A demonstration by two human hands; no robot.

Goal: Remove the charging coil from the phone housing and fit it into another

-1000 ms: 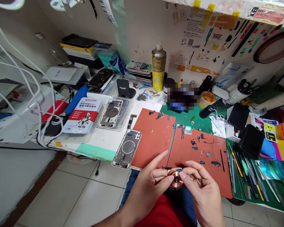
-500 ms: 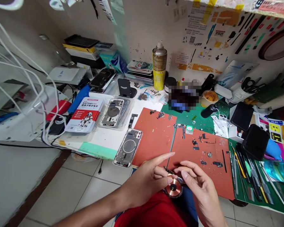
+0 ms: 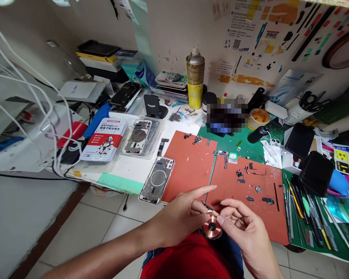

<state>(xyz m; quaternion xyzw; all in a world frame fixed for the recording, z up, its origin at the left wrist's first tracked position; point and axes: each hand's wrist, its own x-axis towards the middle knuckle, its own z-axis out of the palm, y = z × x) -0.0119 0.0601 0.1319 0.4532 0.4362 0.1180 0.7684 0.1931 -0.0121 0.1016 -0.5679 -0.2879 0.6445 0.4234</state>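
A round copper charging coil (image 3: pixel 212 229) with a dark centre hangs over my lap, just off the table's front edge. My left hand (image 3: pixel 184 217) pinches its upper left side between thumb and bent fingers, the index finger stretched out to the right. A thin dark flex strip at the coil's top runs between my hands. With thumb and index finger, my right hand (image 3: pixel 241 228) pinches at the coil's upper right edge. A phone back housing (image 3: pixel 157 180) with a white ring lies to the left of my hands, overhanging the table edge.
On the brown-red mat (image 3: pixel 189 166) lie several small phone parts and screws. A second phone housing (image 3: pixel 137 136) sits in a plastic tray beside a battery box (image 3: pixel 104 139). Tweezers and screwdrivers (image 3: pixel 311 217) line the right side. A spray can (image 3: pixel 195 77) stands at the back.
My right thumb and fingertips have moved left and closed in on the coil's upper edge. The coil is slightly shifted; my left hand keeps its grip.
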